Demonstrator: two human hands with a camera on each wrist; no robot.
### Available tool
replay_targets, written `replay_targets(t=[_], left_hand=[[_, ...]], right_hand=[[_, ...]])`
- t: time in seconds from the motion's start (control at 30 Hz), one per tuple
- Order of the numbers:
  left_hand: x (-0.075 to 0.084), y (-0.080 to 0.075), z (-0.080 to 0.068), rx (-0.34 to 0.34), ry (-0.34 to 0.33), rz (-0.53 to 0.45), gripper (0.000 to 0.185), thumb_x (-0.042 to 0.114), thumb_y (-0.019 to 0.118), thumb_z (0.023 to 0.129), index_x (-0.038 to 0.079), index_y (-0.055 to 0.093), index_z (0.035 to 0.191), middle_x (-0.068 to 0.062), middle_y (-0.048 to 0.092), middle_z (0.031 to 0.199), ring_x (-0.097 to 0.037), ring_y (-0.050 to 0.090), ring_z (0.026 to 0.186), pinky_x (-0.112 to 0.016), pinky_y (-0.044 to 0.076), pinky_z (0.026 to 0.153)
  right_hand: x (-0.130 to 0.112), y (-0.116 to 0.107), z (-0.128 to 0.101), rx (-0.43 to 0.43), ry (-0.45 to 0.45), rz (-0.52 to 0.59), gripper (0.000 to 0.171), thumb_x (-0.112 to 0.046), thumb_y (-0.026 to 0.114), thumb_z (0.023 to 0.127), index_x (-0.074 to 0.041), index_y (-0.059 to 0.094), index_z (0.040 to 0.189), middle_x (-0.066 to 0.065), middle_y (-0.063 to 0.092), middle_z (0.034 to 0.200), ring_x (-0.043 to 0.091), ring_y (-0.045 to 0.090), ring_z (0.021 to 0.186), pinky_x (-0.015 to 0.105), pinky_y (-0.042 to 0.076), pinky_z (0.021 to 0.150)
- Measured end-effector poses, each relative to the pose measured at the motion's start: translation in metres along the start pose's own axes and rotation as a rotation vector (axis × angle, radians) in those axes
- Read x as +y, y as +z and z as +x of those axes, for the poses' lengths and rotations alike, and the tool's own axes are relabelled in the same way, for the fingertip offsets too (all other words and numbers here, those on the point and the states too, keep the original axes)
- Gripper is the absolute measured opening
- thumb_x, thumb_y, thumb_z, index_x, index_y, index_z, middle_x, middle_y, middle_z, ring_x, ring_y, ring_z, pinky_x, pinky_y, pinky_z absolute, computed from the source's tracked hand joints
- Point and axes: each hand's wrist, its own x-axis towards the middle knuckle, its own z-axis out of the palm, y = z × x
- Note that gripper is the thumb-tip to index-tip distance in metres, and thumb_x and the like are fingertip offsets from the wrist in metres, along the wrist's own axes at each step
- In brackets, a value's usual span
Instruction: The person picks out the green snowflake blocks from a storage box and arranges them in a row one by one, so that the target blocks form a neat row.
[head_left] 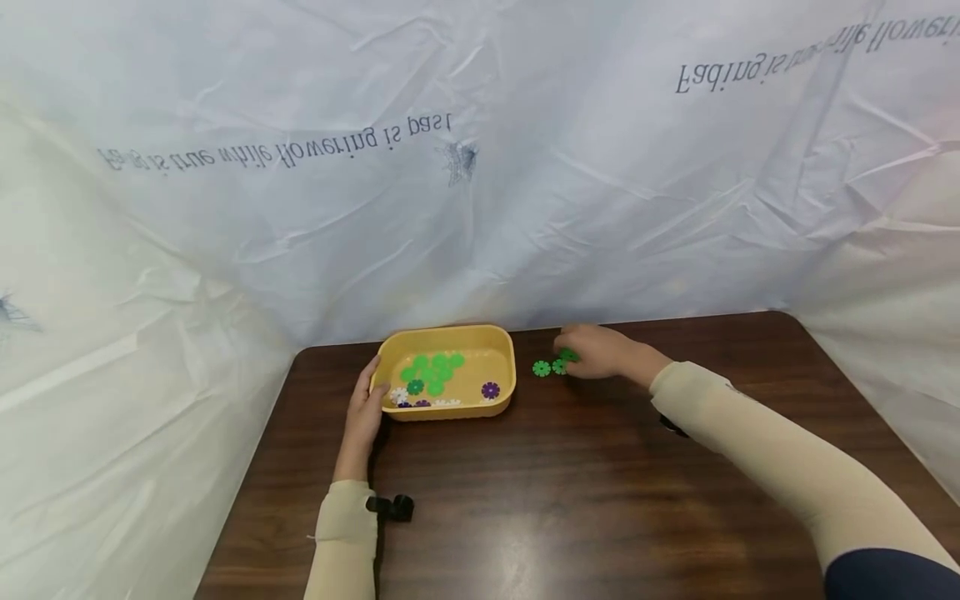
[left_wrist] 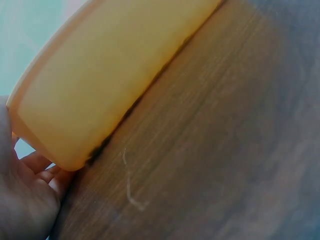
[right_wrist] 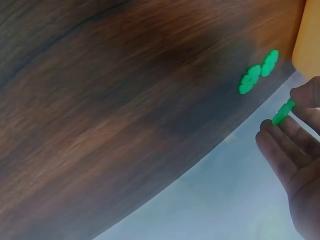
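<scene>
A yellow plastic tub [head_left: 450, 412] stands near the table's far edge. My left hand [head_left: 365, 404] grips its left end, thumb over the rim and fingers against the outside wall; the left wrist view shows this hand [left_wrist: 30, 195] at the tub's corner. Inside lie several green snowflake-shaped plastic discs [head_left: 437, 387], plus white discs [head_left: 399, 395] and purple ones [head_left: 491, 390]. To the right of the tub, my right hand [head_left: 596, 350] pinches a green disc [right_wrist: 284, 111] between thumb and fingers. Two more green discs [head_left: 542, 368] lie on the table beside it.
The dark wood-grain table [head_left: 525, 500] reaches toward me. White sheeting [head_left: 480, 208] with printed lettering hangs right behind its far edge and along both sides. A black wrist strap mount [head_left: 393, 507] sits on the left forearm.
</scene>
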Motion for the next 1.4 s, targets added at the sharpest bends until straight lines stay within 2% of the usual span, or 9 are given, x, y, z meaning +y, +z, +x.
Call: replay_targets(t=[0.07, 0.2, 0.4, 0.6, 0.77, 0.87, 1.0, 1.17, 1.4], left_hand=[[0.000, -0.001, -0.001, 0.003, 0.004, -0.001, 0.055, 0.019, 0.046, 0.104, 0.028, 0.030, 0.156, 0.001, 0.020, 0.162, -0.024, 0.020, 0.147, -0.051, 0.021, 0.115], [0.016, -0.001, -0.013, -0.009, 0.003, 0.000, 0.056, 0.015, 0.044, 0.103, 0.020, 0.029, 0.157, -0.004, 0.019, 0.163, -0.027, 0.019, 0.148, -0.051, 0.021, 0.116], [0.016, -0.004, -0.022, -0.004, 0.015, 0.013, 0.055, 0.016, 0.044, 0.104, 0.020, 0.029, 0.156, -0.004, 0.020, 0.163, -0.026, 0.022, 0.147, -0.049, 0.023, 0.115], [0.011, -0.005, -0.019, -0.003, 0.014, 0.001, 0.056, 0.015, 0.044, 0.104, 0.021, 0.027, 0.157, -0.006, 0.019, 0.163, -0.030, 0.025, 0.145, -0.051, 0.024, 0.113], [-0.007, -0.005, -0.012, 0.030, 0.012, -0.002, 0.053, 0.020, 0.046, 0.104, 0.029, 0.033, 0.155, 0.001, 0.023, 0.161, -0.022, 0.024, 0.146, -0.046, 0.021, 0.116], [-0.011, -0.004, -0.012, 0.049, 0.028, 0.023, 0.053, 0.022, 0.047, 0.103, 0.030, 0.034, 0.154, 0.004, 0.025, 0.161, -0.020, 0.023, 0.146, -0.044, 0.021, 0.117], [-0.012, -0.004, -0.010, 0.063, 0.052, 0.033, 0.053, 0.023, 0.047, 0.103, 0.030, 0.035, 0.154, 0.003, 0.026, 0.160, -0.020, 0.023, 0.146, -0.046, 0.020, 0.117], [-0.010, -0.004, -0.009, 0.068, 0.034, 0.035, 0.052, 0.024, 0.048, 0.102, 0.031, 0.036, 0.153, 0.003, 0.027, 0.160, -0.021, 0.023, 0.146, -0.047, 0.019, 0.118], [-0.011, -0.005, -0.008, 0.063, 0.052, 0.040, 0.053, 0.021, 0.048, 0.102, 0.028, 0.036, 0.153, 0.001, 0.027, 0.160, -0.022, 0.023, 0.146, -0.048, 0.019, 0.117]], right_hand=[[0.002, 0.003, -0.002, 0.006, 0.010, -0.002, 0.030, -0.012, 0.065, 0.090, -0.002, 0.067, 0.118, 0.011, 0.064, 0.112, 0.025, 0.063, 0.095, 0.043, 0.053, 0.079], [0.004, 0.006, -0.008, 0.004, 0.021, -0.005, 0.030, -0.010, 0.065, 0.089, -0.002, 0.067, 0.118, 0.012, 0.065, 0.114, 0.030, 0.063, 0.102, 0.046, 0.052, 0.084], [0.006, 0.013, -0.013, -0.013, 0.045, -0.008, 0.027, -0.010, 0.066, 0.089, -0.002, 0.068, 0.115, 0.012, 0.065, 0.112, 0.027, 0.063, 0.097, 0.044, 0.053, 0.080], [0.013, 0.022, -0.013, -0.015, 0.063, 0.022, 0.027, -0.009, 0.068, 0.088, -0.002, 0.068, 0.114, 0.011, 0.064, 0.107, 0.022, 0.061, 0.089, 0.040, 0.052, 0.075], [0.017, 0.031, -0.012, -0.019, 0.062, 0.036, 0.020, -0.009, 0.069, 0.087, -0.005, 0.067, 0.107, 0.009, 0.061, 0.103, 0.019, 0.057, 0.083, 0.037, 0.050, 0.070], [0.018, 0.033, -0.012, -0.022, 0.064, 0.034, 0.013, -0.010, 0.070, 0.087, -0.008, 0.067, 0.100, 0.007, 0.060, 0.098, 0.016, 0.055, 0.078, 0.035, 0.048, 0.067], [0.019, 0.032, -0.012, -0.016, 0.076, 0.047, 0.008, -0.009, 0.070, 0.087, -0.009, 0.070, 0.096, 0.006, 0.061, 0.097, 0.015, 0.056, 0.079, 0.034, 0.049, 0.067], [0.017, 0.028, -0.009, -0.015, 0.077, 0.049, 0.006, -0.005, 0.069, 0.087, -0.009, 0.067, 0.092, 0.006, 0.060, 0.093, 0.016, 0.051, 0.075, 0.034, 0.045, 0.065], [-0.008, 0.009, 0.011, 0.073, 0.045, -0.016, 0.011, -0.002, 0.065, 0.085, -0.010, 0.059, 0.085, 0.001, 0.053, 0.084, 0.017, 0.044, 0.069, 0.033, 0.039, 0.059]])
